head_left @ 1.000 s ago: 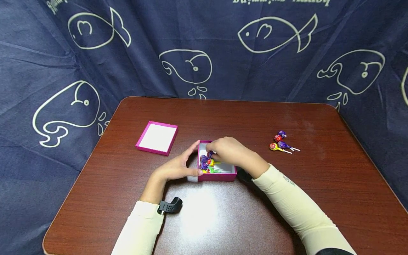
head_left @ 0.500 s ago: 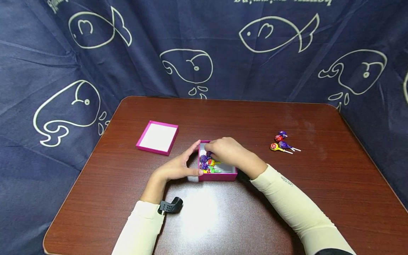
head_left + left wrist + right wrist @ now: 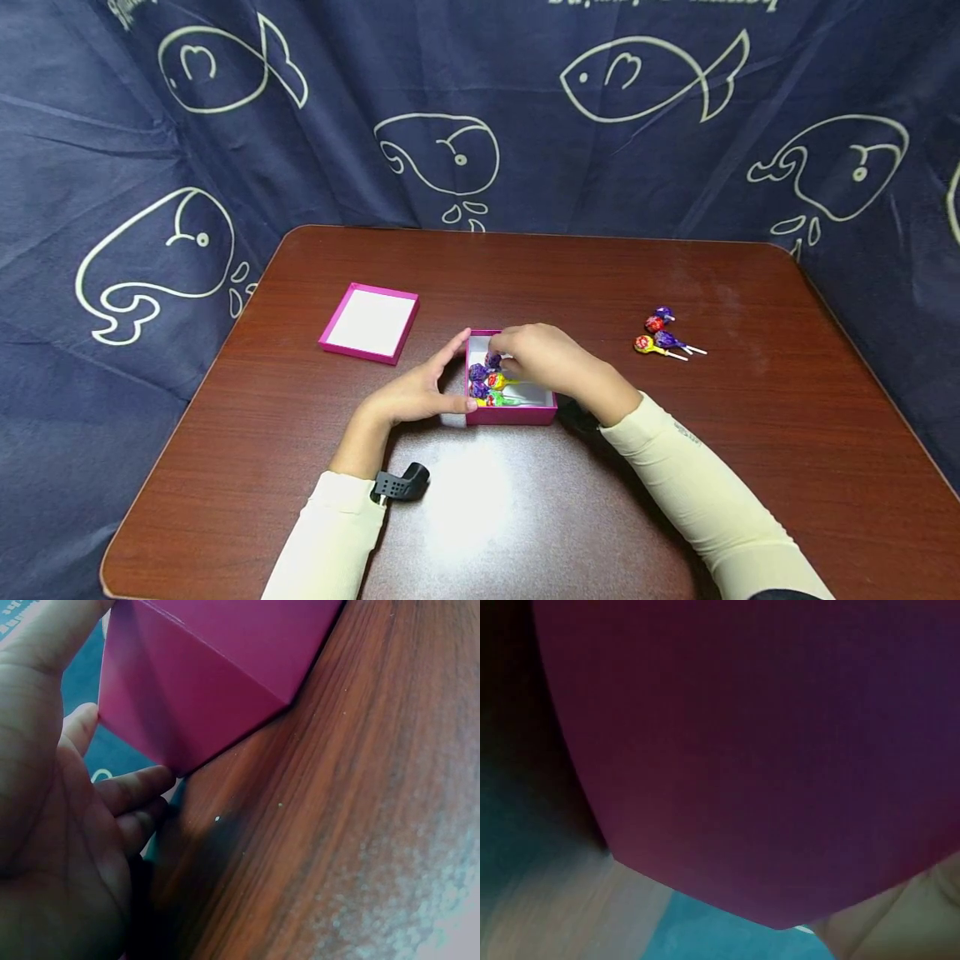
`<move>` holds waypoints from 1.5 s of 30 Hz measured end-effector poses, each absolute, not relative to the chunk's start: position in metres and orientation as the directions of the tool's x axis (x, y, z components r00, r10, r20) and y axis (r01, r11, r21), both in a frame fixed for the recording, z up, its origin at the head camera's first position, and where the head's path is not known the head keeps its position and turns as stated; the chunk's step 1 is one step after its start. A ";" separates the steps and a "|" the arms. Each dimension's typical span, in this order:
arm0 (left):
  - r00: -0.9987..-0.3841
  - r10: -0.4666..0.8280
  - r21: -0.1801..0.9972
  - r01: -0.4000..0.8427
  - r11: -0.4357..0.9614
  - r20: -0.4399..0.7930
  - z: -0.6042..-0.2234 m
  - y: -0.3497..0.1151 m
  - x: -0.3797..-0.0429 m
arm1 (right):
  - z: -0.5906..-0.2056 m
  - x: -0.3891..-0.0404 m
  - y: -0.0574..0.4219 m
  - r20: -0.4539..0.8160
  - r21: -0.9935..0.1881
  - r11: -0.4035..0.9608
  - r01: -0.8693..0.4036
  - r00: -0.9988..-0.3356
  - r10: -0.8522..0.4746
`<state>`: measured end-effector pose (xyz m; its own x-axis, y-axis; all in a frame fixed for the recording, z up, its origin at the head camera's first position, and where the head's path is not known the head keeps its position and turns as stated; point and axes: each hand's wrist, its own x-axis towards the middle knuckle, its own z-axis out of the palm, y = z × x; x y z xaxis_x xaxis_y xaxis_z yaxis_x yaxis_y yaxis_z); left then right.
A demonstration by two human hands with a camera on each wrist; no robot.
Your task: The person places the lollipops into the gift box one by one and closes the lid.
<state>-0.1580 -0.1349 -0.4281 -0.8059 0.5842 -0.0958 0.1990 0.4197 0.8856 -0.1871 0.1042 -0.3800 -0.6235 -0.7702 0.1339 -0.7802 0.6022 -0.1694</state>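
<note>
— What do you see, big to small?
— I see the counter point(image 3: 675, 467), then the pink box point(image 3: 510, 414) at its middle. Left hand point(image 3: 408, 397) braces its left wall, fingers spread.
— The step?
— Filling, I judge: right hand point(image 3: 536, 354) pinches a purple lollipop point(image 3: 492, 360) inside. Next: release, fetch loose lollipops point(image 3: 660, 335).

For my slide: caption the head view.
Left hand steadies a pink box while right hand reaches among its lollipops.

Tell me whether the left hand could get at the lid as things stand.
Probably yes. The left hand only rests against the box, holding nothing, and the lid lies open on bare table on that same side, with nothing between them.
</note>
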 end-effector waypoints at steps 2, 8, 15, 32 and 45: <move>-0.808 0.582 0.885 0.200 0.420 -0.093 -0.428 -0.135 -0.158 | -0.381 -0.187 0.105 0.107 -0.212 0.586 -0.782 -0.615 -0.781; -0.807 0.585 0.888 0.209 0.410 -0.080 -0.424 -0.135 -0.156 | -0.384 -0.188 0.105 0.090 -0.257 0.562 -0.786 -0.598 -0.796; -0.803 0.590 0.892 0.200 0.404 -0.087 -0.428 -0.135 -0.158 | -0.379 -0.185 0.102 0.084 -0.214 0.584 -0.783 -0.610 -0.788; -0.803 0.591 0.888 0.217 0.406 -0.074 -0.429 -0.135 -0.159 | -0.384 -0.186 0.098 0.076 -0.283 0.558 -0.780 -0.599 -0.797; -0.808 0.584 0.891 0.210 0.403 -0.074 -0.427 -0.134 -0.158 | -0.384 -0.189 0.097 0.051 -0.347 0.507 -0.789 -0.556 -0.830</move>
<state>-0.1576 -0.1342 -0.4273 -0.8082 0.5843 -0.0741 0.2100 0.4034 0.8906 -0.1887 0.0969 -0.3843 -0.5561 -0.8296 0.0506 -0.7887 0.5075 -0.3469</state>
